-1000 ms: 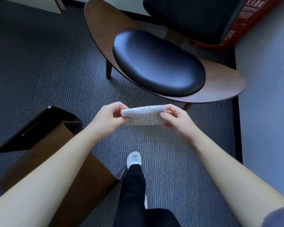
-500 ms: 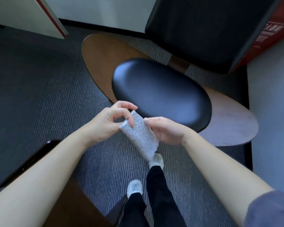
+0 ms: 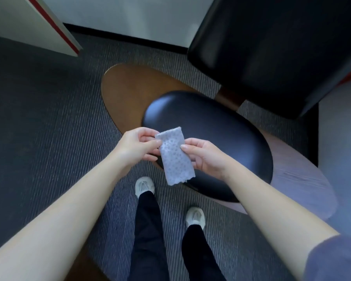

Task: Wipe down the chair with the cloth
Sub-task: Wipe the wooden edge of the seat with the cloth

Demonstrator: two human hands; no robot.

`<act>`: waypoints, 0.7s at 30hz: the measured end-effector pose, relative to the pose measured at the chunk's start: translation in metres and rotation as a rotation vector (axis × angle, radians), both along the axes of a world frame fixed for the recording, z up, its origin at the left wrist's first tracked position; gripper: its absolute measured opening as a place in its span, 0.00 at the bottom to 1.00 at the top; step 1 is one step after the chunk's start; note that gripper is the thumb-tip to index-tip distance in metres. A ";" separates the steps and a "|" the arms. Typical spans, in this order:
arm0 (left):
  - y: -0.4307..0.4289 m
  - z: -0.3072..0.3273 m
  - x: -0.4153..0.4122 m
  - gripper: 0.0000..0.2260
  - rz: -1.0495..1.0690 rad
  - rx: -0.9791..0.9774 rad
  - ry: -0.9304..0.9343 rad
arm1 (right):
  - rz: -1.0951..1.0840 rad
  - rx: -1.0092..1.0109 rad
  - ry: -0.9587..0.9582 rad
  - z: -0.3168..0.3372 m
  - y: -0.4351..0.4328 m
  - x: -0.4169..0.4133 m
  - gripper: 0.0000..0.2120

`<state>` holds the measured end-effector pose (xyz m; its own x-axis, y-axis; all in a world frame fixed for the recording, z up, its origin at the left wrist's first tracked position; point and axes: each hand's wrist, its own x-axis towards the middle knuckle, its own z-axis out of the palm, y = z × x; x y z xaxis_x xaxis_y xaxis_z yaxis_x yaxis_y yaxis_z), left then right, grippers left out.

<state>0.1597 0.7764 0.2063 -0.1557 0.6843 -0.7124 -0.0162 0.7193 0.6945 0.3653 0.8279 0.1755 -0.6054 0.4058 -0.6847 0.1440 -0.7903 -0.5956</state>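
A folded white cloth (image 3: 174, 157) with a dotted pattern hangs upright between my hands, just above the front edge of the chair. My left hand (image 3: 137, 146) pinches its upper left corner. My right hand (image 3: 204, 157) grips its right side with thumb and fingers. The chair has a wide brown wooden seat shell (image 3: 128, 92), a glossy black oval seat cushion (image 3: 221, 134) and a black padded backrest (image 3: 272, 47). The cloth does not touch the cushion.
I stand on grey ribbed carpet (image 3: 49, 128), my white shoes (image 3: 144, 185) close to the chair's front. A white panel with a red edge (image 3: 28, 23) leans at the upper left. A grey wall (image 3: 342, 128) is on the right, a brown object (image 3: 85, 266) by my left leg.
I have stepped closer to the chair. The cloth went from held flat and horizontal to hanging vertically, and both hands now hold it over the cushion's front edge.
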 end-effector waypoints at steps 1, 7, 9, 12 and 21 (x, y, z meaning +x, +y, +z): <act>0.011 -0.005 -0.006 0.07 -0.020 0.014 0.026 | -0.004 0.008 -0.009 -0.004 0.007 -0.007 0.09; 0.093 -0.071 -0.052 0.05 -0.200 0.035 0.178 | -0.107 0.138 -0.249 -0.047 0.061 -0.054 0.08; 0.116 -0.101 -0.064 0.10 -0.355 0.042 0.354 | -0.203 0.198 -0.412 -0.075 0.082 -0.064 0.07; 0.143 -0.146 -0.071 0.19 -0.596 0.057 0.524 | -0.286 0.332 -0.679 -0.119 0.117 -0.062 0.05; 0.198 -0.260 -0.049 0.30 -1.210 0.334 0.985 | -0.129 0.782 -1.122 -0.220 0.225 -0.016 0.07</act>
